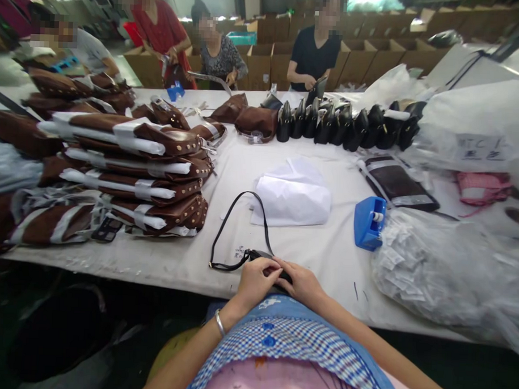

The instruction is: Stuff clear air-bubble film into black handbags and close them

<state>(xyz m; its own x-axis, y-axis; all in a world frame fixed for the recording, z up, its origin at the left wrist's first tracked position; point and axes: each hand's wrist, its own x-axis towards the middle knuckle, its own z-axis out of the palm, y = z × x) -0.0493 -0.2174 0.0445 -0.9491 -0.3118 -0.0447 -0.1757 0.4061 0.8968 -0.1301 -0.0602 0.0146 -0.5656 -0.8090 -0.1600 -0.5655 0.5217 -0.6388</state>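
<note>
At the near edge of the table (207,215), both my hands are on a small black bag (285,276), which my fingers mostly cover. My left hand (257,280) has its thumb and fingers pinched together over the bag's top. Fingers of my right hand (302,282) wrap round the bag's right side. From the bag, a thin black strap (229,268) loops out across the tabletop to the left. Just beyond the bag lie crumpled sheets of white paper (293,202). What exactly the fingertips pinch is hidden.
Brown studded bags (176,145) are stacked at left, with a dark phone-like object (106,230) beside them. Black bags (330,126) stand in a row behind. A blue tape dispenser (368,224) and a clear sack of white packets (414,268) are at right. Several people work across the table.
</note>
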